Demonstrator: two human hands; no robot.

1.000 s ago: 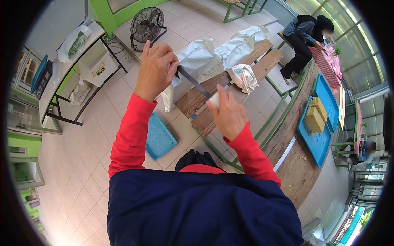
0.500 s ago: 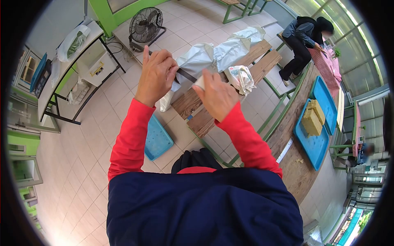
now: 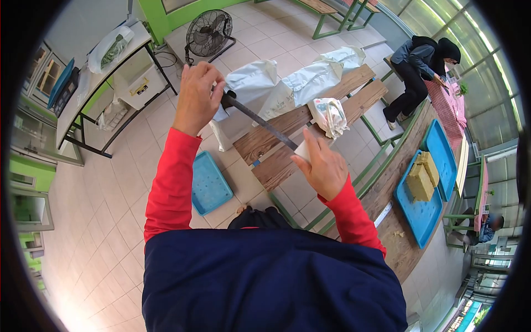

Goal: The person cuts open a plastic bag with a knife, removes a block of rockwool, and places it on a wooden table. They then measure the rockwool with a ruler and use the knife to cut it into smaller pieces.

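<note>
My right hand point(image 3: 326, 166) is closed round the white handle of a knife point(image 3: 263, 123), held in the air. Its long, narrow grey blade slants up and left to my left hand point(image 3: 196, 97). My left hand is closed on a small black object point(image 3: 227, 99) at the blade's far end; its kind is not clear, and fingers hide part of it. Below and beyond the hands stands a slatted wooden bench point(image 3: 276, 166) with white plastic bags point(image 3: 310, 80) and a crumpled printed white bag point(image 3: 330, 116) on it.
Right of me, a wooden table point(image 3: 406, 252) bears blue trays point(image 3: 401, 196), one with yellowish blocks point(image 3: 420, 182). Another blue tray point(image 3: 213, 191) lies on the floor. A black fan point(image 3: 209, 33) stands ahead. A person point(image 3: 415, 66) sits by the checked cloth point(image 3: 451, 105).
My right hand has moved down and right with the knife, away from my left hand, so more blade shows between them. The left hand has shifted slightly left.
</note>
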